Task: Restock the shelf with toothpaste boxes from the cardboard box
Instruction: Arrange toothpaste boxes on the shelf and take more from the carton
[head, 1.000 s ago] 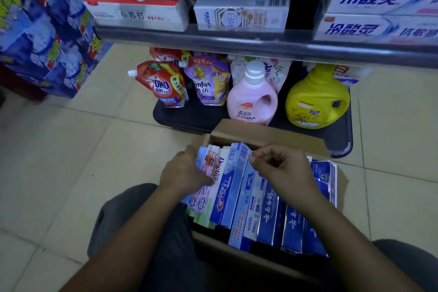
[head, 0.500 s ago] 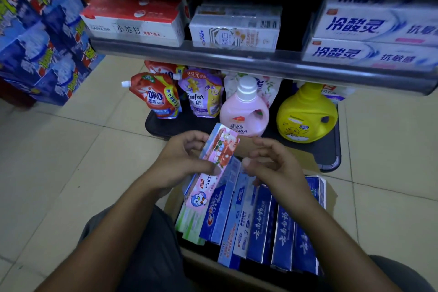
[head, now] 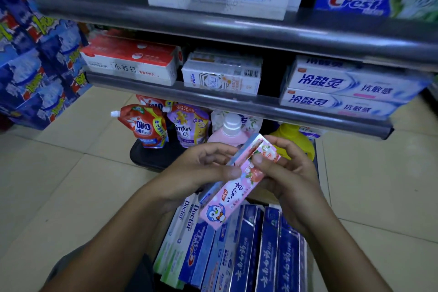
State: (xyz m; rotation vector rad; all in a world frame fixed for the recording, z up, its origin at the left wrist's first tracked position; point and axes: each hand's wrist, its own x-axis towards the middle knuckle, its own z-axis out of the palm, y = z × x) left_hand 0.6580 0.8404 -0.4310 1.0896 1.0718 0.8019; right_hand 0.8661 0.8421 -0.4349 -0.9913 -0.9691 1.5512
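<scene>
Hands on stock: left hand and right hand both pinch one pink toothpaste box.
End flap looks lifted; the tube may slide out, or the flap may snag the shelf lip.

Your slim pink card toothpaste box has a glossy printed skin that catches the light; the dark blue card toothpaste boxes shine the same way; the long grey metal shelf rail looks smooth with a dull sheen; the red plastic refill pouch is glossy and creased; the round pink plastic bottle looks smooth; the pale beige floor tiles look smooth and nearly matt.
</scene>
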